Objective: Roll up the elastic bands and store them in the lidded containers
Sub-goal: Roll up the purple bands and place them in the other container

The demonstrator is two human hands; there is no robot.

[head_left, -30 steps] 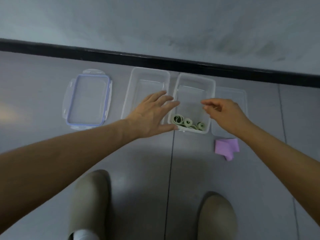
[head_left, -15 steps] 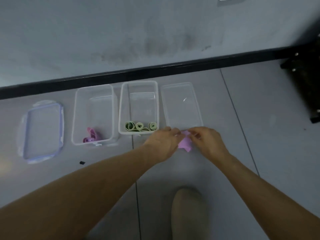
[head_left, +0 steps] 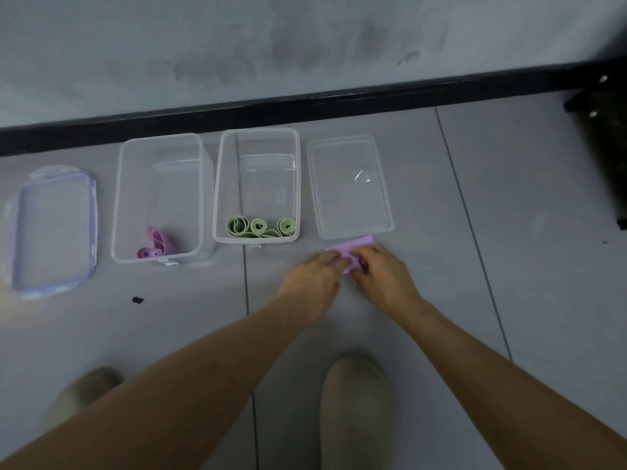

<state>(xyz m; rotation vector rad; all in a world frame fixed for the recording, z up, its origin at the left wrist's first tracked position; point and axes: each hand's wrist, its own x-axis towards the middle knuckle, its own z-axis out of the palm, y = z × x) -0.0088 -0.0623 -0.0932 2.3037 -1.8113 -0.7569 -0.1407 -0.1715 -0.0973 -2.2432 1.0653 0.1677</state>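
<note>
A purple elastic band (head_left: pixel 351 250) lies flat on the floor just in front of a clear lid (head_left: pixel 349 188). My left hand (head_left: pixel 314 278) and my right hand (head_left: pixel 383 271) both pinch its near end, fingers curled over it. Two clear containers stand side by side near the wall. The left container (head_left: pixel 157 147) holds a pink rolled band (head_left: pixel 154 245). In the right container (head_left: pixel 258 137) lie three green rolled bands (head_left: pixel 259 227).
A blue-rimmed lid (head_left: pixel 54 228) lies at the far left. A black baseboard (head_left: pixel 305 105) runs along the wall behind the containers. Dark furniture (head_left: pixel 607 130) stands at the far right. My two shoes (head_left: pixel 356 412) are on the floor below my arms.
Both hands came down from above the containers to the purple band on the floor and took hold of it. The band now lies stretched toward the clear lid.
</note>
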